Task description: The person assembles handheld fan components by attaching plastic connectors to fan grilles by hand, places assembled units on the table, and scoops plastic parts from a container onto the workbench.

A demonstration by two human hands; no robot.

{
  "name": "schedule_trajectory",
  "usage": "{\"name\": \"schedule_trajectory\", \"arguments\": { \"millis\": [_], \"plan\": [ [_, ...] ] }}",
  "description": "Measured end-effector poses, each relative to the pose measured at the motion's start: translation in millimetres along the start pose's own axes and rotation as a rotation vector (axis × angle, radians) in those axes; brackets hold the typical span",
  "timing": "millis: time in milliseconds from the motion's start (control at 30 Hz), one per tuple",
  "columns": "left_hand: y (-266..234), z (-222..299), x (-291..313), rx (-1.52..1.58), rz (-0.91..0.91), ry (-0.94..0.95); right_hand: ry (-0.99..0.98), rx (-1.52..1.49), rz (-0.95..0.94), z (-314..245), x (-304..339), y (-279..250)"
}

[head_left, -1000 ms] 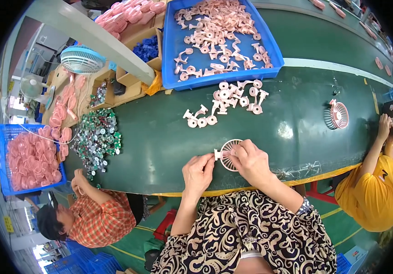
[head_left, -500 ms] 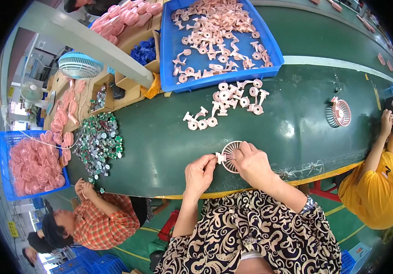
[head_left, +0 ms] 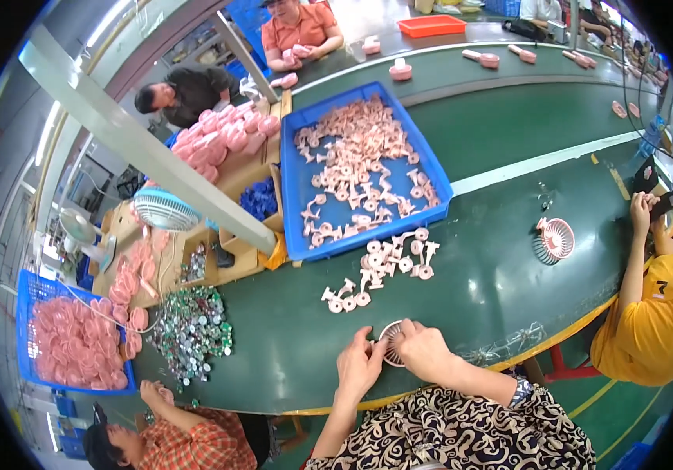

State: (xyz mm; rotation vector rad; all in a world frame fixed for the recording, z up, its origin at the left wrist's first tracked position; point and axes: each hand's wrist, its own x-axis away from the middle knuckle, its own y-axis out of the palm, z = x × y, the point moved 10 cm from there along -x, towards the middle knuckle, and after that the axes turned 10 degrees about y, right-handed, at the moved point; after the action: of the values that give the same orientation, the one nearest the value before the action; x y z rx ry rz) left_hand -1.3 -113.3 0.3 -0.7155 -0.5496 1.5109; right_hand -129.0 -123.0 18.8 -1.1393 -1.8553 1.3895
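Note:
A round, pink, ribbed fan cage [head_left: 390,362] rests at the table's near edge, between my hands. My left hand [head_left: 358,368] is closed at its left rim, thumb and index finger against it. The small pink bracket that showed there is now hidden by the fingers. My right hand [head_left: 422,352] is closed over the cage's right side, fingertips pressed into its middle. Beyond my hands lies a loose group of pink brackets [head_left: 350,299] with round ends. A second pink fan cage [head_left: 557,239] sits farther right.
A blue tray [head_left: 293,227] of pink brackets stands ahead. At left are a heap of small circuit boards [head_left: 191,333] and a blue basket [head_left: 25,329] of pink parts. Co-workers sit on both sides: a plaid sleeve [head_left: 195,427] left, a yellow shirt [head_left: 649,321] right.
The view has tilted up, so the table sits lower and people across it show. My left fingers have come closer to the cage and cover the bracket; my right hand stays on the cage.

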Motion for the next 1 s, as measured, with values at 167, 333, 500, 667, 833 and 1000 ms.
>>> {"name": "schedule_trajectory", "arguments": {
  "millis": [167, 333, 500, 667, 833, 1000],
  "plan": [
    [-1.7, -3.3, 2.9, -0.014, 0.024, 0.033, -0.041, -0.016, 0.132, -2.6, -2.0, -6.8],
    [-7.7, -1.6, -2.2, 0.049, -0.131, -0.026, 0.023, -0.044, 0.130, 4.2, -8.7, -20.0],
    [-6.0, -35.7, 9.6, 0.295, -0.104, -0.063, 0.006, -0.036, 0.097, 4.9, -13.6, -9.5],
    [-11.5, -27.7, 8.0, 0.262, -0.134, -0.091, 0.023, -0.044, 0.060, 7.0, -9.2, -0.9],
    [-10.3, -29.2, 8.5, 0.301, -0.135, -0.073, 0.022, -0.067, 0.078, 9.0, -4.8, 2.3],
    [-15.7, -28.6, 7.0, 0.169, -0.140, -0.146, 0.019, -0.261, 0.138, 15.7, -0.7, -8.2]
  ]
}}
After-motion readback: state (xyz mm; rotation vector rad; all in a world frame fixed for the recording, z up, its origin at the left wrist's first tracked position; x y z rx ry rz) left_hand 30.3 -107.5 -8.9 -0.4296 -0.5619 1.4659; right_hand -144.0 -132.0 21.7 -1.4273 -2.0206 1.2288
